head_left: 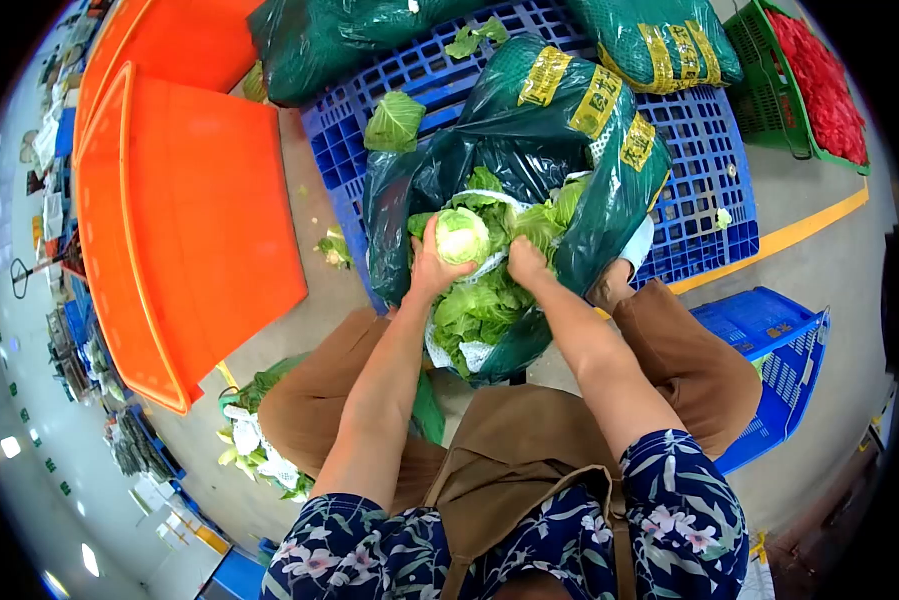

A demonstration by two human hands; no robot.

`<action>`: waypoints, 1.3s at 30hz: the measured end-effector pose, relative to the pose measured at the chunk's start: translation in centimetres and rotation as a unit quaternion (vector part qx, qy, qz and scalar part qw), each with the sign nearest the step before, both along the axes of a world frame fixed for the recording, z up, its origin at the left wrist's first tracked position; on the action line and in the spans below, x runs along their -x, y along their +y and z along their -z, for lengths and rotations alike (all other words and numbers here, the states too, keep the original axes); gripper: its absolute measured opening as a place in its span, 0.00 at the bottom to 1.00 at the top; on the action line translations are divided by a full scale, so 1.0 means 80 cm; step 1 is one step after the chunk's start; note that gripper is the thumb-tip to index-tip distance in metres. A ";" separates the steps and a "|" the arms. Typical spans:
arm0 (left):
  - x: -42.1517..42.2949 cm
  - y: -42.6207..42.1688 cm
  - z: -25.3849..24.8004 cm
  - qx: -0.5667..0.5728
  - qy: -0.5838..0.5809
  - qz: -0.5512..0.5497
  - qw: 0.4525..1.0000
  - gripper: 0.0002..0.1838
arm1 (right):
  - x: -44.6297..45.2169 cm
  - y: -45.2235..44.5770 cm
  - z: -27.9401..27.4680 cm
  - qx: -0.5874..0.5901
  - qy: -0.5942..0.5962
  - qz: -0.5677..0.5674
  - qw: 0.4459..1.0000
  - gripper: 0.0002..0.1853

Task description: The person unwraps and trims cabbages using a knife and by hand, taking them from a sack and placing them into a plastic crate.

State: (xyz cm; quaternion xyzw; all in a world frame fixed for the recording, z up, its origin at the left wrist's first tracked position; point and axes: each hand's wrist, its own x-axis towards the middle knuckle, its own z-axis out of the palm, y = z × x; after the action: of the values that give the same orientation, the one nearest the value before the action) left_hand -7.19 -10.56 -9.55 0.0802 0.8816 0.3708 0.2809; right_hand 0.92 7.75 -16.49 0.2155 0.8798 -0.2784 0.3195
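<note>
My left hand (433,266) is wrapped round the side of a pale round cabbage (462,237), its base turned up toward me. To the right of it, my right hand (527,264) is closed in a fist against loose green outer leaves (537,228); what its fingers pinch is hidden. Both hands are inside the mouth of a dark green plastic bag (394,205) with its rim pulled wide. More leafy cabbage (477,315) fills the bag below my hands, with white foam netting (476,355) among the leaves.
The bag rests on a blue pallet (684,150) beside other full green bags (659,45). A big orange bin (189,220) stands at left. A green crate (769,110) holding red bags and a blue crate (769,400) are at right. Leaf scraps (259,450) lie at lower left.
</note>
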 end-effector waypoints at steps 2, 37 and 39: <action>-0.030 -0.008 0.014 -0.007 0.059 -0.011 0.998 0.65 | 0.014 0.022 -0.038 0.116 -0.086 0.087 0.986 0.10; -0.197 0.078 -0.010 0.140 0.154 -0.157 0.965 0.43 | -0.001 -0.007 -0.137 0.145 0.265 0.211 0.930 0.19; -0.234 0.082 -0.044 0.113 0.068 -0.124 0.984 0.41 | -0.030 -0.004 -0.050 0.071 0.290 0.178 0.938 0.18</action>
State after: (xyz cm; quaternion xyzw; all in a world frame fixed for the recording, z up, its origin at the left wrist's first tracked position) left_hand 11.56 -4.01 -6.06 -0.0368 0.9379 0.2947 0.1794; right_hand 3.31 7.45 -12.46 0.2554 0.8594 -0.4429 0.0099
